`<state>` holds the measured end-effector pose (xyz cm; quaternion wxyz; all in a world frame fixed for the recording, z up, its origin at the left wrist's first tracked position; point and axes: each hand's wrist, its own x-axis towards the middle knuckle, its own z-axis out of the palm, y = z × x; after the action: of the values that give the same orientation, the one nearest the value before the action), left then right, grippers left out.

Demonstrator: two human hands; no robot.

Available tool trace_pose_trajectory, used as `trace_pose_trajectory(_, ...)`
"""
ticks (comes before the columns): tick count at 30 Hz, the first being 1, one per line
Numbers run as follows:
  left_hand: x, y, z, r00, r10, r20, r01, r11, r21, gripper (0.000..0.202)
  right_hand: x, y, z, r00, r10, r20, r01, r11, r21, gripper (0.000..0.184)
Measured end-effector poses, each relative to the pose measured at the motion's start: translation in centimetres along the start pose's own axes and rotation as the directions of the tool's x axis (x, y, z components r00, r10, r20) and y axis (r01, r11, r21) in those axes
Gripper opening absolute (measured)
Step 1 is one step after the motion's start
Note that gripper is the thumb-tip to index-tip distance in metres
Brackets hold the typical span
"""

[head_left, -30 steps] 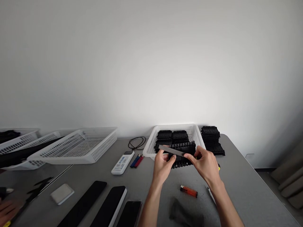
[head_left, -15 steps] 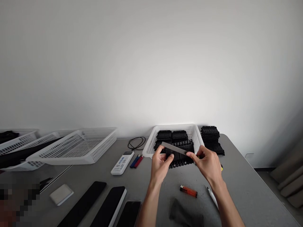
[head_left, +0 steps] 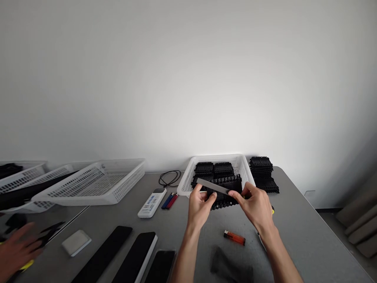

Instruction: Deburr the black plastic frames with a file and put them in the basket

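Observation:
My left hand [head_left: 200,206] grips a black plastic part [head_left: 224,199] with toothed long edges, its thumb on the near face. My right hand [head_left: 256,204] is closed round a tool with a long, flat grey metal blade [head_left: 212,186]; its thumb presses on the blade. The blade lies slantwise across the part's upper face, and its tip reaches over my left fingers. A yellow tip [head_left: 273,210] shows behind my right hand, probably the tool's handle end. My palm hides the rest of the handle.
Behind stands a white basket [head_left: 184,179] of similar black parts, with more stacked [head_left: 262,173] to its right. In front lie an orange lighter [head_left: 235,237], a dark cloth-like piece [head_left: 229,267] and a phone [head_left: 160,267]. A co-worker's blurred hand [head_left: 20,247] is at far left.
My right hand and the blade have slid slightly left across the part. My left hand stays almost still. A co-worker's hand now shows at the left edge.

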<state>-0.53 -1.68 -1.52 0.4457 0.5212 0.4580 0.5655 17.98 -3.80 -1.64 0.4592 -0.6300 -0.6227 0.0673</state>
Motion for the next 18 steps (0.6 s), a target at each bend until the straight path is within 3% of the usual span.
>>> trace_pose_trajectory(7,0.2,0.2,-0.3,0.997,-0.038,-0.06,0.037,0.999,-0.013,0.045,0.6,1.2,-1.1,0.997,0.062,-0.045,-0.063,0.998,-0.007,0.058)
trace_pose_trajectory(13,0.0,0.4,-0.1,1.0,-0.015,0.008,0.015,1.0,0.0,0.041,0.1,0.2,-0.4,1.0,0.008,-0.012,-0.009,1.0,-0.016,0.055)
trace_pose_trajectory(18,0.2,0.5,-0.3,0.998,-0.032,-0.058,0.031,0.999,-0.029,0.044,0.7,1.2,-0.9,0.997,0.068,-0.041,-0.069,0.998,-0.001,0.058)
